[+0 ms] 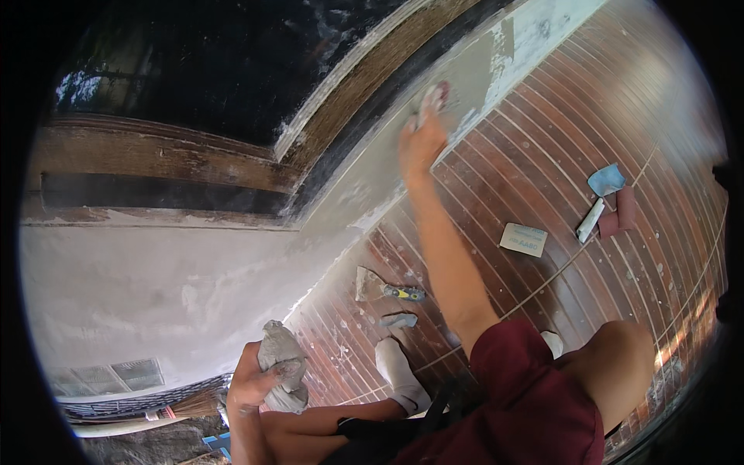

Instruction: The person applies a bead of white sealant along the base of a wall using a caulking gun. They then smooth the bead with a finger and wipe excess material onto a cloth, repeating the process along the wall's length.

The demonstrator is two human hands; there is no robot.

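My left hand [249, 380] is closed around a crumpled, greyish-white bundle [283, 364], low beside the wall; whether it is cloth or a filled bag I cannot tell. Stretched far ahead, my right hand [423, 143] presses a small reddish pad [442, 91] against the plastered wall [465, 81], below the window frame. Its fingers look whitened and are slightly blurred. Around the pad the wall surface is smooth and grey, with whiter plaster along its lower edge.
On the red-brown floor [535, 170] lie a scraper [391, 288], a grey-blue scrap [399, 319] and a tan box [524, 240]. Farther right are a blue sheet [606, 180], a white tube [590, 220] and a red-brown sheet [622, 209]. A broom [198, 404] lies lower left. The wooden window frame [341, 101] juts above the wall.
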